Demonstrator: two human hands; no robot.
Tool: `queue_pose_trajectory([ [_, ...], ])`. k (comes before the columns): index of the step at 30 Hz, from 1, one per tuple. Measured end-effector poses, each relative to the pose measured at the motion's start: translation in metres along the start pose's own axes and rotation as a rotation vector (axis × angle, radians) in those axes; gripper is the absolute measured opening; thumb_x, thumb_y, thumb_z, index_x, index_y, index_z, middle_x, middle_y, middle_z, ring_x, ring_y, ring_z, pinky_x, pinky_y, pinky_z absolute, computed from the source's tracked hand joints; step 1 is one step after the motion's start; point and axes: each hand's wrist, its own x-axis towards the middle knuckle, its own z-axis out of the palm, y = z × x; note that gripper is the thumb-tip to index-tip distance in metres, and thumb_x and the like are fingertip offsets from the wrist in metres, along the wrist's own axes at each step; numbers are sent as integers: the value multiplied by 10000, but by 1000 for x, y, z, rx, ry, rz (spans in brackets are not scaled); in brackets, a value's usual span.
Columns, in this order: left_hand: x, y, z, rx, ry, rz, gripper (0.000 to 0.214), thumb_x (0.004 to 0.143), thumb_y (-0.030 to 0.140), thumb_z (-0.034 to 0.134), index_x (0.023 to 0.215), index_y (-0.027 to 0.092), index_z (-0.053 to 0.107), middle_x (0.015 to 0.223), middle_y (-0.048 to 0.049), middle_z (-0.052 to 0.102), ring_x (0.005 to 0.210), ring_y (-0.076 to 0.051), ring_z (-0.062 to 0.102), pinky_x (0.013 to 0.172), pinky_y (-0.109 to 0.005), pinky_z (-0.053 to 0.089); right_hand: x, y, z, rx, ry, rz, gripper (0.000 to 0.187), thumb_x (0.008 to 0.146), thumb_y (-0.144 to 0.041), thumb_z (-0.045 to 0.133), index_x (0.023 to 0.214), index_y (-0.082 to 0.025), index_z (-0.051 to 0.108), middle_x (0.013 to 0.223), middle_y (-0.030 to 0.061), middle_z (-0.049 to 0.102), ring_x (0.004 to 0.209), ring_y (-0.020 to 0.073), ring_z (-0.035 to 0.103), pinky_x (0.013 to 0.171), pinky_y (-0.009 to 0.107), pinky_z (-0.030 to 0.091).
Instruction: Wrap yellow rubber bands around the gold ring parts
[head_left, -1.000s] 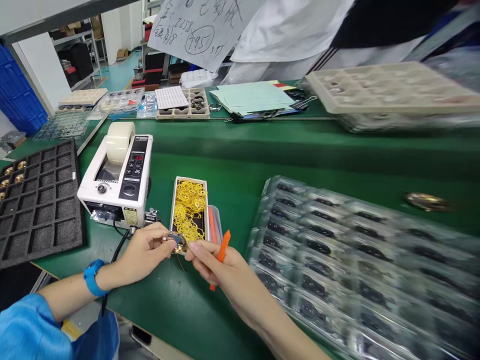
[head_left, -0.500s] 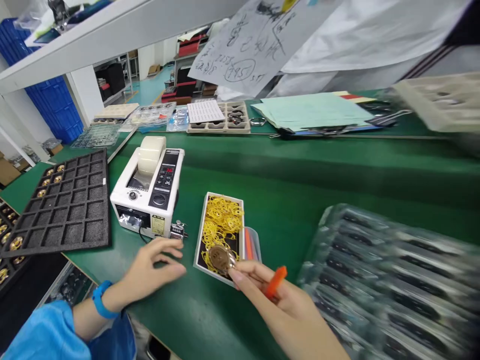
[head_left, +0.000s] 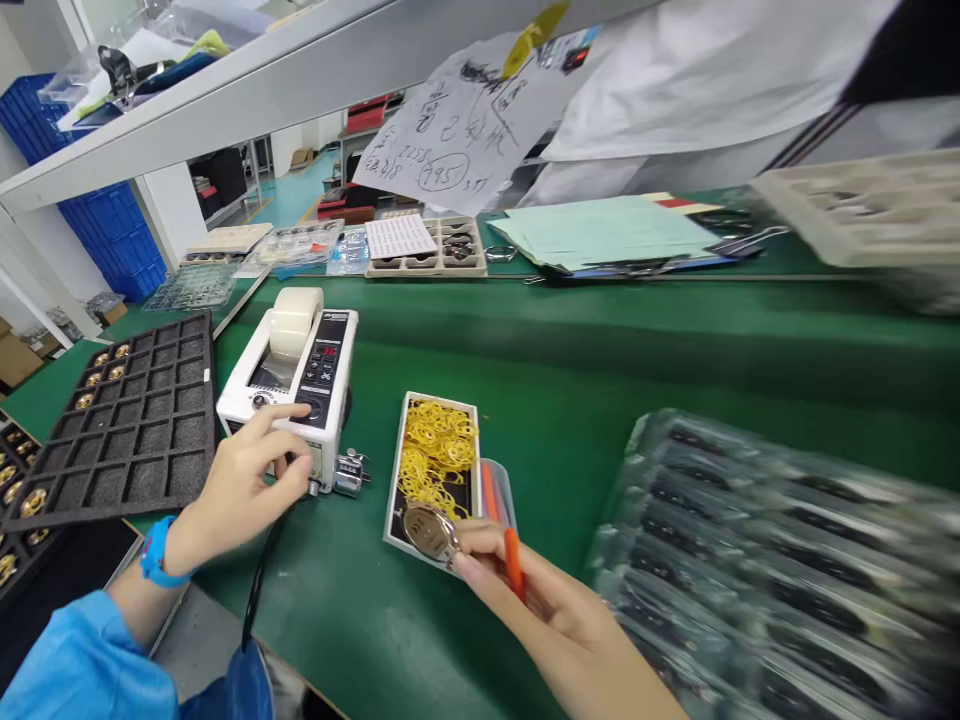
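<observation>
My right hand [head_left: 551,615] pinches a small round gold-coloured part [head_left: 424,527] at its fingertips and also holds an orange stick [head_left: 513,563] against the palm. The part hangs over the near end of a small box of yellow rubber bands [head_left: 433,450]. My left hand [head_left: 244,478], with a blue wristband, reaches to the front of the white tape dispenser [head_left: 296,378], fingers spread at its outlet. A roll of clear tape [head_left: 294,313] sits on top of the dispenser.
A black foam tray [head_left: 127,415] with gold parts in its far cells lies at the left. Clear blister trays of dark parts [head_left: 780,560] fill the right. A small silver counter [head_left: 349,471] stands beside the dispenser. Papers and beige trays line the far edge.
My left hand let go of the round part and moved left and up to the tape dispenser. The right hand kept the part and the orange stick. The view swung left.
</observation>
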Motion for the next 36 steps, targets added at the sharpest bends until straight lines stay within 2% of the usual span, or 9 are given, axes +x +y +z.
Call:
queue_pose_trajectory([
  [2,8,10,-5,117,-131,8,166,856,164,508,709,178,585,1087,-90,643,757,-138,581,561,-236,377,0,-9,-1,48,-17,10,487,775,-708,554,696,-229,592,825,49,588,822,226,565,728,283,483],
  [4,14,17,-5,83,-187,8,165,871,177,501,723,173,573,1105,-84,633,667,-102,534,553,-234,370,-2,-15,-2,108,-61,48,480,768,-708,573,706,-233,588,799,37,574,839,228,556,769,296,477],
  [7,18,21,6,-209,-307,-13,202,887,257,528,712,164,566,887,-50,623,613,-90,479,546,-228,364,-4,-19,-5,229,-106,113,444,774,-675,608,736,-234,579,750,6,541,788,201,526,781,298,456],
  [11,15,17,37,-568,-679,-229,249,896,334,539,711,167,541,539,46,494,475,-70,411,479,-203,316,-6,-21,-4,362,-94,192,434,767,-648,645,735,-220,576,704,-17,490,704,165,452,717,279,404],
  [13,12,13,50,-620,-777,-311,244,902,348,532,732,173,539,472,78,439,416,-60,368,445,-196,281,-5,-21,-3,378,-122,205,446,761,-652,649,725,-215,568,677,-24,449,673,154,411,679,270,375],
  [19,9,3,59,-554,-755,-374,305,873,426,562,703,172,572,486,90,316,442,-63,222,430,-232,135,-3,-20,-5,365,-200,196,464,786,-666,610,730,-209,558,694,-20,424,663,149,369,639,265,340],
  [24,11,2,60,-569,-740,-393,313,858,428,565,683,170,565,507,78,347,465,-69,231,439,-234,153,-4,-18,-3,385,-198,187,459,776,-651,635,705,-205,550,677,-23,427,652,146,374,629,266,338],
  [30,10,2,60,-602,-744,-401,287,869,392,553,684,174,555,530,74,356,484,-72,245,458,-236,164,-8,-19,-1,439,-119,226,418,772,-607,678,697,-207,582,670,-27,450,661,145,399,648,267,342],
  [36,9,1,61,-594,-750,-389,282,869,396,552,698,173,562,535,71,346,498,-79,254,462,-239,168,-7,-11,-5,373,-206,168,428,811,-627,618,731,-208,583,667,-19,456,653,150,412,627,268,349],
])
